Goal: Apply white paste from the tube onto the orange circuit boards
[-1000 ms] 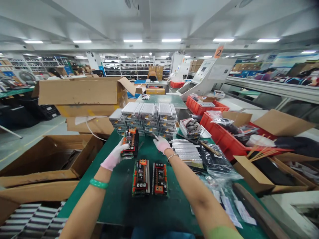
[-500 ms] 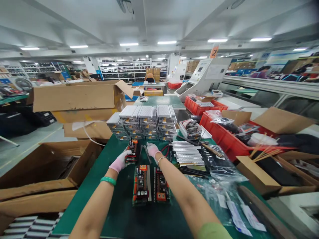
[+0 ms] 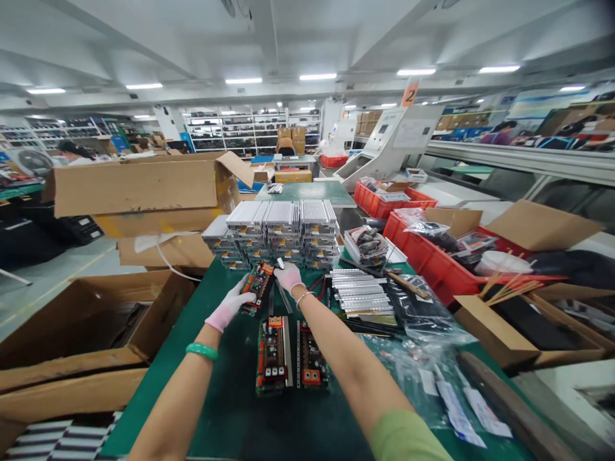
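Observation:
My left hand [image 3: 231, 302], in a white and pink glove, grips a circuit board [image 3: 260, 285] with orange terminal blocks by its left side. The board is tilted, its top leaning right. At its upper right my gloved right hand [image 3: 289, 276] has its fingers pinched together, a short silvery end of a metal strip [image 3: 280, 262] showing at the fingertips; the glove hides the rest. Below that hand, thin metal bars [image 3: 284, 298] lie on the green table [image 3: 230, 397]. Nearer to me lie two more board assemblies, a left one [image 3: 273, 355] and a right one [image 3: 312, 358].
Finned aluminium heat sinks [image 3: 282, 234] are stacked behind my hands. To the right lie metal strips [image 3: 361, 292], plastic bags [image 3: 413, 378] and a parts box [image 3: 368, 246]. Red crates [image 3: 423, 256] stand beyond the table's right edge, cardboard boxes [image 3: 96, 320] at its left.
The left hand has turned the circuit board, tilting it to the right. My right hand has moved up and left, from the metal bars to the board's upper edge.

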Action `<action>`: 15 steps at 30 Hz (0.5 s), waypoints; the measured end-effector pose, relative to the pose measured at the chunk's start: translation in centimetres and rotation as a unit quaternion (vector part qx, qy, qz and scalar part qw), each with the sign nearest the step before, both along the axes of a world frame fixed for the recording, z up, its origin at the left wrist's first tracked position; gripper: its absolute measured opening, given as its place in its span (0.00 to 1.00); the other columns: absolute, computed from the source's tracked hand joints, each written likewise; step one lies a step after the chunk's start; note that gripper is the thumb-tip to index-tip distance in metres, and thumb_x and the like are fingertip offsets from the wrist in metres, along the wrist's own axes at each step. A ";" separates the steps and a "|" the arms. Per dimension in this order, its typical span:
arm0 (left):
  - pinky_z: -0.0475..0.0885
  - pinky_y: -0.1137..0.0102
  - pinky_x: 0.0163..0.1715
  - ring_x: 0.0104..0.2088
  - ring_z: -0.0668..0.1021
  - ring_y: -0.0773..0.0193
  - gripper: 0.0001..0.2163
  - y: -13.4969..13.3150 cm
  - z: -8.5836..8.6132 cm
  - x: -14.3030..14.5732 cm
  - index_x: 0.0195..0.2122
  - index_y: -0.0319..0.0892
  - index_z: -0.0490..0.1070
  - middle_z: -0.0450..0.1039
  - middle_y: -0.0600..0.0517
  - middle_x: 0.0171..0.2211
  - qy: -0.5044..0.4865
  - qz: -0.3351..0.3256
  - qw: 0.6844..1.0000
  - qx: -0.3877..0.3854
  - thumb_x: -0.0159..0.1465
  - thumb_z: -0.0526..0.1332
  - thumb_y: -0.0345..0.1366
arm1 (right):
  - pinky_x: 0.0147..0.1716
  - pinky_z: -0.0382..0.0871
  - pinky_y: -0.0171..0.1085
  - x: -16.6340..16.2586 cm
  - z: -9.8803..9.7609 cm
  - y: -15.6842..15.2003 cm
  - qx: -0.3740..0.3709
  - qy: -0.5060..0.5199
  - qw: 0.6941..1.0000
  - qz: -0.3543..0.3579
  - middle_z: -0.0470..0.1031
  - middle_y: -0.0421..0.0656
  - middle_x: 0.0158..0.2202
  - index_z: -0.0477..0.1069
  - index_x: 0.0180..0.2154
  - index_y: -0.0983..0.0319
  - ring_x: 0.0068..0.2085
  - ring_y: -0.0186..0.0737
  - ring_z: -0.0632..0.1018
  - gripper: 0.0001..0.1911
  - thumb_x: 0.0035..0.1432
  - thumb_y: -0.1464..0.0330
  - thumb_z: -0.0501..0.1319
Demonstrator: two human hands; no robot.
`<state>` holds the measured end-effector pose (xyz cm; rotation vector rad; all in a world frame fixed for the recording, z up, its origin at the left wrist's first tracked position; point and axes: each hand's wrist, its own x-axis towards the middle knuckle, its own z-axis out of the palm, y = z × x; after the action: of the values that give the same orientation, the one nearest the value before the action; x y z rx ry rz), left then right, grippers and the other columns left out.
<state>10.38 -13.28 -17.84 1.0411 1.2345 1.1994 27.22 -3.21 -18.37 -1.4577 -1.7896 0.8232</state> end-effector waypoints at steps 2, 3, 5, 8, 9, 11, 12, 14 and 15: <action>0.73 0.67 0.46 0.52 0.74 0.50 0.49 0.2 -0.2 -0.1 0.66 0.38 0.51 0.69 0.41 0.56 0.023 0.031 0.999 0.004 0.42 0.71 0.34 | 0.39 0.65 0.31 -0.3 0.1 0.0 0.000 -0.010 1.000 -0.011 0.79 0.46 0.39 0.77 0.38 0.62 0.40 0.40 0.77 0.11 0.56 0.68 0.57; 0.72 0.68 0.48 0.54 0.73 0.51 0.49 0.2 -0.2 -0.1 0.66 0.37 0.52 0.67 0.41 0.57 0.033 0.043 0.998 0.008 0.42 0.71 0.34 | 0.40 0.66 0.32 -0.4 0.1 -0.1 -0.001 -0.015 1.000 -0.014 0.79 0.46 0.40 0.76 0.40 0.63 0.42 0.40 0.77 0.12 0.57 0.68 0.57; 0.71 0.69 0.49 0.56 0.71 0.52 0.47 0.0 -0.1 -0.2 0.65 0.36 0.53 0.65 0.42 0.59 0.046 0.056 0.997 0.013 0.44 0.71 0.36 | 0.41 0.66 0.33 -0.7 0.3 -0.1 -0.001 -0.024 1.000 -0.015 0.79 0.47 0.41 0.76 0.43 0.63 0.43 0.41 0.77 0.14 0.59 0.68 0.55; 0.74 0.66 0.47 0.53 0.74 0.51 0.44 -0.5 0.4 -0.3 0.65 0.39 0.52 0.65 0.42 0.59 0.052 0.034 0.998 0.000 0.48 0.69 0.42 | 0.40 0.66 0.32 -0.9 0.9 -0.1 0.005 -0.037 0.999 0.000 0.80 0.45 0.40 0.77 0.41 0.61 0.43 0.40 0.78 0.13 0.59 0.68 0.55; 0.74 0.65 0.46 0.53 0.74 0.51 0.44 -0.7 0.5 -0.3 0.65 0.40 0.52 0.66 0.42 0.58 0.057 0.021 0.998 -0.006 0.49 0.69 0.43 | 0.40 0.66 0.31 -1.0 1.1 -0.1 0.009 -0.042 0.999 0.006 0.80 0.44 0.40 0.77 0.41 0.61 0.43 0.40 0.78 0.13 0.59 0.68 0.56; 0.75 0.64 0.47 0.54 0.73 0.50 0.46 -0.9 0.8 -0.5 0.65 0.38 0.52 0.65 0.41 0.59 0.080 0.001 0.997 -0.007 0.48 0.70 0.45 | 0.40 0.65 0.31 -1.1 1.4 0.0 0.018 -0.052 0.998 0.017 0.80 0.43 0.40 0.78 0.39 0.60 0.44 0.40 0.78 0.12 0.58 0.68 0.57; 0.74 0.64 0.48 0.55 0.72 0.49 0.46 -1.0 0.9 -0.5 0.65 0.37 0.53 0.65 0.40 0.59 0.100 -0.001 0.995 -0.003 0.46 0.71 0.45 | 0.40 0.65 0.30 -1.1 1.5 0.1 0.022 -0.057 0.998 0.021 0.80 0.43 0.40 0.78 0.39 0.59 0.44 0.40 0.78 0.11 0.58 0.68 0.57; 0.73 0.63 0.50 0.56 0.71 0.48 0.46 -1.0 1.1 -0.4 0.63 0.35 0.55 0.65 0.40 0.59 0.137 0.001 0.990 0.013 0.45 0.71 0.46 | 0.40 0.65 0.30 -1.2 1.7 0.2 0.028 -0.066 0.997 0.029 0.80 0.43 0.41 0.77 0.40 0.59 0.44 0.40 0.77 0.11 0.58 0.67 0.58; 0.73 0.62 0.51 0.56 0.71 0.47 0.45 -1.0 1.3 -0.2 0.63 0.36 0.56 0.65 0.40 0.58 0.151 0.000 0.988 0.021 0.46 0.71 0.47 | 0.40 0.65 0.31 -1.3 1.8 0.2 0.030 -0.070 0.997 0.033 0.80 0.43 0.41 0.77 0.41 0.59 0.44 0.40 0.77 0.11 0.58 0.67 0.58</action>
<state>10.18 -14.25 -16.55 1.2881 1.4449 1.0985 25.93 -2.98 -16.57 -1.4553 -1.9582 0.7086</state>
